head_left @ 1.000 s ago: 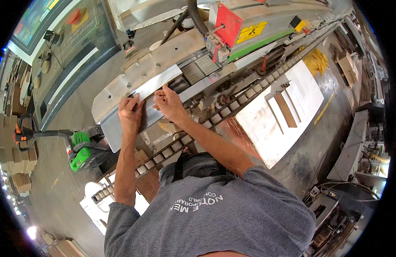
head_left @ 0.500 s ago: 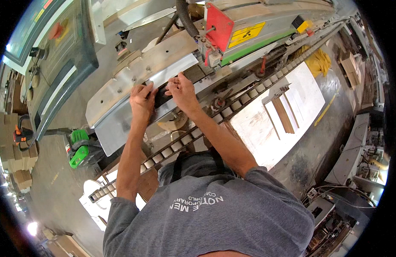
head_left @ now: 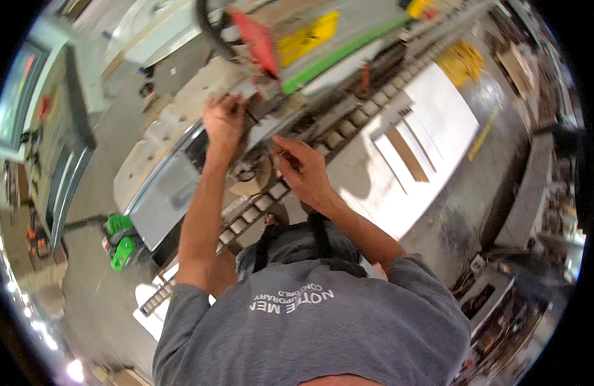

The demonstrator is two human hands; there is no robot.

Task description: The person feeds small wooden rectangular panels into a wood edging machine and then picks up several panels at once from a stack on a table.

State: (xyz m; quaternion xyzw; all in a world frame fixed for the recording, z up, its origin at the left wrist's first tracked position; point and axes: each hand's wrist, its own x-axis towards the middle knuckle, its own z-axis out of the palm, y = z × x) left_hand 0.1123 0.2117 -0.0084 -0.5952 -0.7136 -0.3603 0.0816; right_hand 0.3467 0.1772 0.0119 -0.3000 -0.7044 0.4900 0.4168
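My left hand (head_left: 224, 122) is at the edge of a machine with a pale perforated plate (head_left: 157, 138) and a grey metal table (head_left: 165, 209). Its fingers, bunched below the red panel (head_left: 254, 40), are smeared by motion, so any grip is hard to make out. Closer to my body, my right hand (head_left: 301, 168) hovers over the roller track (head_left: 341, 134). Its index finger reaches out while the others bend loosely, and I see nothing in it. Between the hands is a dark, blurred part of the machine.
A green fence strip (head_left: 345, 55) and a yellow label (head_left: 308, 37) run along the machine's far side. To the right, a white board (head_left: 448, 122) carries brown strips (head_left: 406, 154). A green-and-black tool (head_left: 122, 243) sits at left, and yellow cloth (head_left: 461, 64) lies at far right.
My hands, close together over the dark strip earlier, have moved apart. The left has gone toward the red panel; the right has drawn back toward my body. The whole view has shifted.
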